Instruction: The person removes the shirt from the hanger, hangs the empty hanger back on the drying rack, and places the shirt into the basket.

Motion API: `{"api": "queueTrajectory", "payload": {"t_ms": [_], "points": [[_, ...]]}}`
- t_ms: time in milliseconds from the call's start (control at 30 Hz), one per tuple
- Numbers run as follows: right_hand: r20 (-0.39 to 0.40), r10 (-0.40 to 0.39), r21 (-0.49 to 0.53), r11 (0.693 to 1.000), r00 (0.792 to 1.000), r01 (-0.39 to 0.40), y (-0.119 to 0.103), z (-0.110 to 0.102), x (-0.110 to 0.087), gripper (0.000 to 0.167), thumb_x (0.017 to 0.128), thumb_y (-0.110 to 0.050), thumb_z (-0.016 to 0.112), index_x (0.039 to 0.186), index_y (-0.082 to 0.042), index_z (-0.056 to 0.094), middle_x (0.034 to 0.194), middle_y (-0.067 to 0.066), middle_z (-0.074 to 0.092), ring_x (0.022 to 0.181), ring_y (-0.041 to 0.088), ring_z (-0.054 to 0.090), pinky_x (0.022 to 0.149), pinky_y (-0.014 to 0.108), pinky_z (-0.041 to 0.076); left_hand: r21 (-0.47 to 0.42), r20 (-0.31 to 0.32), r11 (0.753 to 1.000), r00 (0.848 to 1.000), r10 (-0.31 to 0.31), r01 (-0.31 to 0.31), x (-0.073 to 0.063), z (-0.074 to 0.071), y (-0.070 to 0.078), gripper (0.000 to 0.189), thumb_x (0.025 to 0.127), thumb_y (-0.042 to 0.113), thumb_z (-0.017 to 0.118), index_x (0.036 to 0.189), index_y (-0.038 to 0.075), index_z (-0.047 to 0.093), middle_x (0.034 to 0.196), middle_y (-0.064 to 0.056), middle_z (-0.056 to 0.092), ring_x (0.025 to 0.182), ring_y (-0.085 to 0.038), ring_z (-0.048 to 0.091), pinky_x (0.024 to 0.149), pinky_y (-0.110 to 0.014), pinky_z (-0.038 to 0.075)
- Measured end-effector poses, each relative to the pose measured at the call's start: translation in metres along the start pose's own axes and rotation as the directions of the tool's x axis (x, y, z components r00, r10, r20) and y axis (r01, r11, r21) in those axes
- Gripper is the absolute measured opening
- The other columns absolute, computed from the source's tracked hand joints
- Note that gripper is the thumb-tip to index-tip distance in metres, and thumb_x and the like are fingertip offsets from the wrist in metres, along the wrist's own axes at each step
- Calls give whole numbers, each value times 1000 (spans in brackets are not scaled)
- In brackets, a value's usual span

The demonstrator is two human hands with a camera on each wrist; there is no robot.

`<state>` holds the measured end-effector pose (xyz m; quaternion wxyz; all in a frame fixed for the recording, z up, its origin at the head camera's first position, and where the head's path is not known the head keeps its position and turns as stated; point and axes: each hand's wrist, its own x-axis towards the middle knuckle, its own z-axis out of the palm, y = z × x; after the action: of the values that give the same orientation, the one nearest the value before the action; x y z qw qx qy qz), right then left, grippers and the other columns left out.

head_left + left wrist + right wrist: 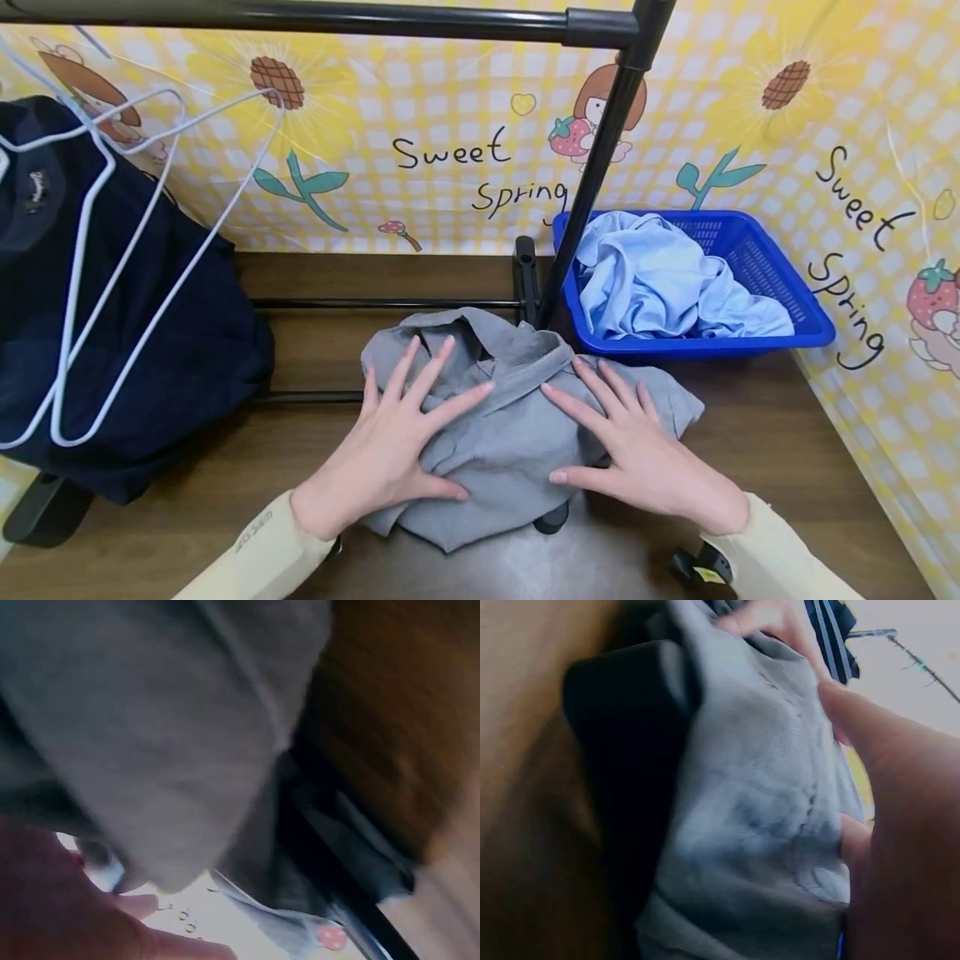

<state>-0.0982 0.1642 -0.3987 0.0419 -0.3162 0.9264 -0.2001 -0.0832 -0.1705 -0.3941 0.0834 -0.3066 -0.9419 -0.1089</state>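
Note:
A crumpled grey collared shirt (487, 467) lies in front of me, its collar toward the back. My left hand (393, 433) is spread over its left part, fingers splayed and straight. On the other side my right hand (637, 442) rests spread against the cloth, fingertips near the collar and thumb toward the front. Neither hand grips the fabric. In the left wrist view the grey cloth (165, 735) fills the upper left, blurred. The right wrist view has the shirt (750, 772) beside the right hand (907, 795), with the other hand's fingers beyond it.
A blue basket (813, 329) holding light blue clothing (652, 279) stands at the back right. Dark clothing (172, 358) and white hangers (82, 233) hang at left. A black rack with a top bar (375, 18) and upright post (600, 167) stands over the wooden surface (810, 467).

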Motion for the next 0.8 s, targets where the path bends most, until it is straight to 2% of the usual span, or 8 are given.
{"api": "queueTrajectory", "payload": {"t_ms": [100, 200, 333, 467, 567, 700, 800], "points": [[22, 63, 34, 997, 998, -64, 4, 10, 9, 91, 83, -81, 57, 159, -51, 19, 170, 0, 2, 152, 43, 4, 102, 82, 14, 1, 24, 997, 997, -79, 79, 8, 6, -15, 120, 60, 89, 70, 160, 51, 17, 170, -6, -9, 149, -49, -5, 93, -89, 12], [37, 115, 78, 990, 993, -118, 6, 17, 19, 94, 80, -85, 57, 158, -54, 15, 170, 1, 0, 150, 46, 7, 104, 79, 19, -36, 69, 987, 986, -155, 157, 17, 12, -29, 119, 60, 91, 68, 160, 52, 15, 169, -5, -14, 147, -55, -5, 90, -90, 16], [57, 158, 125, 979, 986, -164, 7, 25, 32, 97, 78, -87, 56, 158, -56, 11, 170, 2, -3, 149, 46, 13, 106, 74, 25, -121, 159, 968, 967, -202, 222, 27, 19, -41, 117, 63, 91, 65, 160, 52, 12, 168, -5, -19, 144, -61, -1, 89, -88, 24], [67, 188, 131, 972, 980, -196, 7, 31, 44, 101, 75, -90, 56, 157, -58, 8, 170, 6, -2, 148, 45, 18, 106, 73, 27, -203, 216, 948, 956, -199, 243, 36, 24, -45, 116, 64, 88, 68, 159, 53, 11, 168, -13, -13, 143, -61, 10, 95, -82, 29], [57, 195, 113, 973, 979, -201, 7, 34, 50, 105, 71, -92, 56, 157, -58, 7, 169, 12, 3, 147, 47, 22, 103, 77, 26, -237, 235, 941, 954, -186, 242, 41, 27, -45, 115, 65, 84, 73, 160, 51, 18, 168, -18, -7, 144, -58, 18, 98, -79, 30], [15, 154, 91, 984, 988, -155, 7, 39, 57, 107, 72, -90, 59, 159, -54, 8, 167, 19, 11, 144, 46, 29, 99, 80, 28, -241, 239, 945, 957, -163, 221, 44, 29, -44, 109, 68, 73, 81, 159, 41, 31, 167, -21, 7, 141, -54, 28, 100, -75, 33], [-19, 113, 98, 989, 993, -111, 8, 40, 60, 103, 77, -80, 68, 160, -50, 15, 165, 22, 15, 142, 47, 34, 99, 77, 32, -270, 222, 944, 966, -133, 192, 45, 31, -45, 99, 73, 59, 87, 156, 31, 42, 164, -22, 18, 139, -52, 34, 104, -70, 34]]}}
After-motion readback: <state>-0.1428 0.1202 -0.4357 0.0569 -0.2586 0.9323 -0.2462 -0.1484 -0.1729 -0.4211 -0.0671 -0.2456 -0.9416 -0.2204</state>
